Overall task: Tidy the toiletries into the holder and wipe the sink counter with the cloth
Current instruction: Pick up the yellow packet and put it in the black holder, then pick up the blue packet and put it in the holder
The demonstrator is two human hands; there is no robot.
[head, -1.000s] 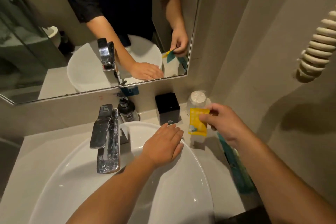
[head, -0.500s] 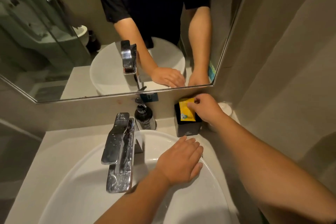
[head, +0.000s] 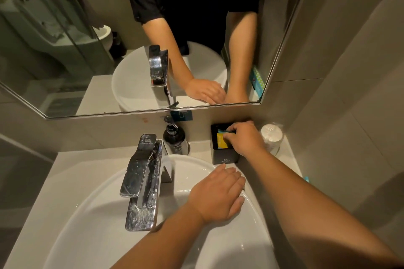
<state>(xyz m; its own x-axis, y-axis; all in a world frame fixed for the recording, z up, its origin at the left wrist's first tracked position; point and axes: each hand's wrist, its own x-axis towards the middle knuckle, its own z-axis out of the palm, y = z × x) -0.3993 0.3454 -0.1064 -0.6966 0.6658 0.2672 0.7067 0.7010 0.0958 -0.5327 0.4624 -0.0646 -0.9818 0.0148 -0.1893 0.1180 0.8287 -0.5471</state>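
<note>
Head view: right hand point(head: 243, 138) fingers pinching a yellow sachet point(head: 220, 141) into the black holder point(head: 223, 157) at the counter's back edge should push it fully down before releasing, while left hand point(head: 216, 195), fingers together, rests flat on the basin rim point(head: 190, 160).

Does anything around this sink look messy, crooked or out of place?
Little stands out. A teal packet lies loose at the counter's right edge, not yet in the black holder, where the right hand is tucking a yellow sachet. The tap is water-spotted.
</note>
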